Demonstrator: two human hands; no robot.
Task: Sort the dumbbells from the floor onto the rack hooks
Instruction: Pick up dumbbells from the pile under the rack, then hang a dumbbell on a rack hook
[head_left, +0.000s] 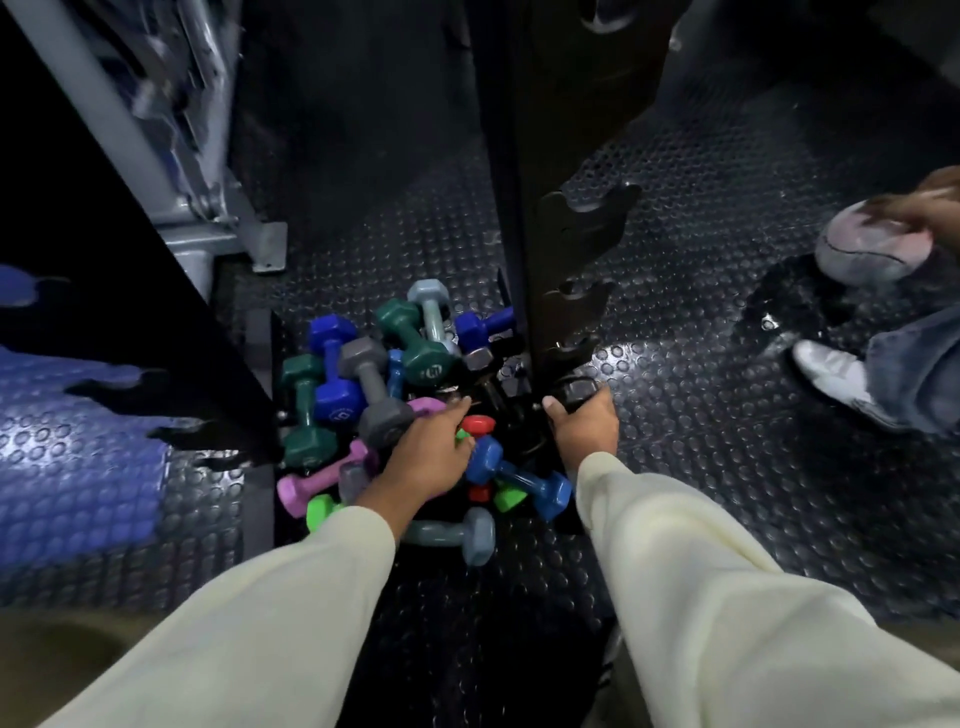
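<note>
Studded black rubber floor bearing a heap of hex-ended colored dumbbells beside the rack; left hand curled into heap, right hand grips black dumbbell

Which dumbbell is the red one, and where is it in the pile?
The red dumbbell is the only red one. It lies just right of the left hand, above the blue dumbbell. The rest are green, purple, grey, pink or blue.

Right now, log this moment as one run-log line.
left hand: reaching into pile of coloured dumbbells | right hand: grips black dumbbell by black rack upright | hooks unfilled
</note>
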